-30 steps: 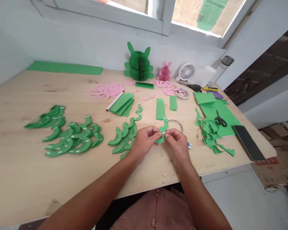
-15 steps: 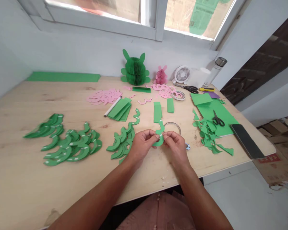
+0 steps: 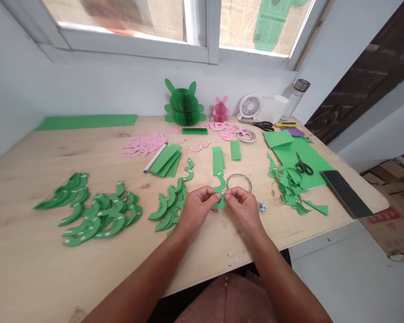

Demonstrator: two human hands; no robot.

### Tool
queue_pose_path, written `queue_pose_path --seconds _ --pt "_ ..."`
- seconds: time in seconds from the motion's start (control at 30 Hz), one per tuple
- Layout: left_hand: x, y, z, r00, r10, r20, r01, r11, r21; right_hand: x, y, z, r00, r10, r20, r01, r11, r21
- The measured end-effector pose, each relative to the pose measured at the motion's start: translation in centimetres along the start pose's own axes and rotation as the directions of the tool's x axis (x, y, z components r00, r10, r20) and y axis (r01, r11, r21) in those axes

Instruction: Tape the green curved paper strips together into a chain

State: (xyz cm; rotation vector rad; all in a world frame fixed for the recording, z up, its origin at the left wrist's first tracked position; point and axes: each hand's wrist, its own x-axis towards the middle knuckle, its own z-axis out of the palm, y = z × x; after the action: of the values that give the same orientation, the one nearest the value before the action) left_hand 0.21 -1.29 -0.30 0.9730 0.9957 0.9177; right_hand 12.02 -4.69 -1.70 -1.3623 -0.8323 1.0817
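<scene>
In the head view, the curved green piece (image 3: 220,183) is just over the near middle of the worktop (image 3: 138,273), between the two hands. The left hand (image 3: 198,207) pinches it between thumb and fingers; the right hand (image 3: 240,204) pinches it from the other side, thumbs close together. One wavy end reaches up past the fingertips, and a small white strip shows there.

It looks like thin paper or light card: next to no weight, stiff enough to keep its outline when flat, yet likely to crease or tear at the narrow turns. It should not be slippery, though the white strips may be tacky if they are tape. The best hold is probably a light pinch at the edges of a broad arc, off the strips.

The worktop is pale, grained wood with a few stains. To the left of the hands lie heaps of similar pieces (image 3: 104,220); near the right hand is a tape ring (image 3: 239,175). Further right are green scraps (image 3: 291,184), black-handled scissors (image 3: 303,167) on a green sheet (image 3: 311,177), and a dark phone (image 3: 346,193).

At the back, a green paper figure (image 3: 184,107) and a white fan (image 3: 249,106) stand by a pale wall (image 3: 104,85) under a bright window. Cardboard boxes (image 3: 390,220) sit on the floor at right.
</scene>
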Motion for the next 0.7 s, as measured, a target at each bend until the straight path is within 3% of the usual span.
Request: queue_pose_path --seconds 0.1,0.23,0.37,0.47,0.57,0.63,0.7 --pt "0.1 0.0 -0.1 1.0 -0.005 -0.022 0.005 1.0 -0.013 0.0 -0.3 -0.1 0.991 -0.06 -0.12 0.066 0.997 0.049" --pt "0.3 0.0 -0.2 0.998 -0.006 -0.064 0.007 1.0 0.019 0.1 -0.5 -0.2 0.938 -0.147 -0.313 0.206 0.964 0.166" --pt "0.6 -0.1 -0.6 0.997 0.029 -0.067 -0.021 0.992 0.122 0.1 -0.8 -0.4 0.909 -0.172 -0.38 0.264 0.942 0.206" --pt "0.7 -0.2 -0.9 0.997 0.049 -0.054 -0.037 0.977 0.212 0.2 -1.3 -1.1 0.915 -0.186 -0.359 0.248 0.959 0.135" --pt "0.7 -0.1 -1.0 0.997 0.053 -0.052 -0.037 0.962 0.271 0.5 -1.8 -2.4 0.945 -0.206 -0.254 0.215 0.977 0.006" --pt "0.7 0.0 -0.9 0.997 0.051 -0.052 -0.034 0.959 0.283 0.9 -1.8 -3.4 0.96 -0.238 -0.15 0.219 0.967 -0.131" --pt "0.6 0.2 -0.8 0.998 0.046 -0.051 -0.029 0.958 0.286 1.3 -1.8 -4.5 0.958 -0.282 -0.057 0.245 0.903 -0.351"
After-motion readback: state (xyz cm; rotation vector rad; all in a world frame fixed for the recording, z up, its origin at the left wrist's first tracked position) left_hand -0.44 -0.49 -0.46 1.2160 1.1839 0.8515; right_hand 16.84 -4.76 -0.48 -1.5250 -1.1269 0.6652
